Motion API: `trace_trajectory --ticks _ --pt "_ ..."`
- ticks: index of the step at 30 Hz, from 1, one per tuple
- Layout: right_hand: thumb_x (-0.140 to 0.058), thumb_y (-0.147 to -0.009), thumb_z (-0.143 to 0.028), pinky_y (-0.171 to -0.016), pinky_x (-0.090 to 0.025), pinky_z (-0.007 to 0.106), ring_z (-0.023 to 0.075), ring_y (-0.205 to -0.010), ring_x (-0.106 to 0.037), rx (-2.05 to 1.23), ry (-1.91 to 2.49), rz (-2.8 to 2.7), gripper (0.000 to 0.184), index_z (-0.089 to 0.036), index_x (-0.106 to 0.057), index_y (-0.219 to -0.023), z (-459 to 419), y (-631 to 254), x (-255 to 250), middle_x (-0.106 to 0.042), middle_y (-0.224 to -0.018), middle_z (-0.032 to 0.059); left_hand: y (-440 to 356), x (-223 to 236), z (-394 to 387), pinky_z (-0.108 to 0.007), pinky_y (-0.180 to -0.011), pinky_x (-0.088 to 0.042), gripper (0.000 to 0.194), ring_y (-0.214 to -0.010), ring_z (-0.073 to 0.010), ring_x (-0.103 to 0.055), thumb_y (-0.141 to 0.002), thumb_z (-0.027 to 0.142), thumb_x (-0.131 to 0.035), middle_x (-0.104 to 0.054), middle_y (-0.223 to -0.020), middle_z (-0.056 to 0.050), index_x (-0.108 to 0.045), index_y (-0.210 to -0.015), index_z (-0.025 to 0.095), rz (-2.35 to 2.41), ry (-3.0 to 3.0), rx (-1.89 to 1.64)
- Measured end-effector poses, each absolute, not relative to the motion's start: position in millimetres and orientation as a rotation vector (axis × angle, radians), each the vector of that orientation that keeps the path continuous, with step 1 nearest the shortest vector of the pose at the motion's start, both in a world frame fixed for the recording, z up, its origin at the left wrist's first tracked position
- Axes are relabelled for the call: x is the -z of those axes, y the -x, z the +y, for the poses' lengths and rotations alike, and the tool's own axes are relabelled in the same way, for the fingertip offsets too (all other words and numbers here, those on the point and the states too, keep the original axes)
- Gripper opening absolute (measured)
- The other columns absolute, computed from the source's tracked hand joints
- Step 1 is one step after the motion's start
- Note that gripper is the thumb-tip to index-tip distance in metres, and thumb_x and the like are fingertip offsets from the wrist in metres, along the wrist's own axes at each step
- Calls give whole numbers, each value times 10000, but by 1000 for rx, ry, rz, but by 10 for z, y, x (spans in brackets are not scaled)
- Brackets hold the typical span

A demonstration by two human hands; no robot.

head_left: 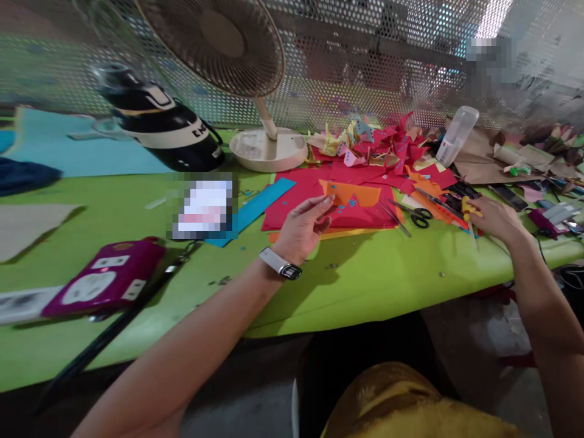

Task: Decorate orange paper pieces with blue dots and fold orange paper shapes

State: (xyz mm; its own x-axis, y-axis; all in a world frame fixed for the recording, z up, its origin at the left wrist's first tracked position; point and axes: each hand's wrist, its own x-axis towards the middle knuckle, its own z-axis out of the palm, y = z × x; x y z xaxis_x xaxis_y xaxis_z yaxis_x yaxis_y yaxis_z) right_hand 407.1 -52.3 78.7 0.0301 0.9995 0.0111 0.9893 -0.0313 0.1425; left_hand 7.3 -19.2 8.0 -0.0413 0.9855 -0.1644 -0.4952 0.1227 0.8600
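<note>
My left hand (306,226) pinches a cut piece of orange paper (360,193) at its left end, above a stack of red paper sheets (292,213). Notches show along the orange piece's lower edge, and small blue bits lie around it. Over on the right, my right hand (495,216) has its fingers closed on a yellow-handled tool (469,208) with a pale narrow end pointing down; its exact kind is unclear. Between the hands lie black-handled scissors (420,218), partly open, with blades toward the red paper.
A fan (269,149) and a dark flask (171,131) stand at the back left. A blue paper strip (262,207), a blurred-out phone-like object and a purple power strip (112,274) lie on the left. Folded paper scraps (369,143) and a clear bottle (457,137) are behind.
</note>
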Motion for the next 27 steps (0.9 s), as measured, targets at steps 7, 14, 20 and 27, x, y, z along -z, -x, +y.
trace_trajectory --ticks 7,14,20,27 --pt "-570 -830 -236 -638 -341 357 301 -972 -646 -70 -2192 1876 375 -97 -665 -1166 -624 -4342 -689 -673 -1137 241 -98 -103 -209 -152 -543 -482 302 -760 -113 -725 -571 240 -921 -766 -828 15 -720 -795 213 916 -638 -1336" --pt "-520 -872 -207 -679 -346 364 305 -1022 -606 -201 -2184 1976 606 -106 -462 -1467 -640 -4337 -627 -601 -1212 269 -165 -173 -263 -178 -658 -574 192 -756 -138 -750 -657 99 -841 -756 -737 -9 -680 -736 168 862 -586 -1312" --pt "-451 -932 -258 -794 -398 357 294 -1039 -562 -317 -2247 2037 469 -127 -588 -1360 -658 -4415 -541 -586 -1172 238 -188 -188 -290 -170 -643 -576 198 -740 -135 -753 -696 84 -815 -752 -724 -2 -640 -738 166 866 -572 -1274" --pt "-585 -863 -356 -814 -407 337 267 -1044 -530 -406 -2653 1844 428 -206 -655 -1257 -538 -4572 -188 -580 -1140 130 -203 -160 -312 -188 -588 -563 334 -651 -129 -737 -615 241 -901 -735 -742 35 -630 -803 188 901 -662 -1279"
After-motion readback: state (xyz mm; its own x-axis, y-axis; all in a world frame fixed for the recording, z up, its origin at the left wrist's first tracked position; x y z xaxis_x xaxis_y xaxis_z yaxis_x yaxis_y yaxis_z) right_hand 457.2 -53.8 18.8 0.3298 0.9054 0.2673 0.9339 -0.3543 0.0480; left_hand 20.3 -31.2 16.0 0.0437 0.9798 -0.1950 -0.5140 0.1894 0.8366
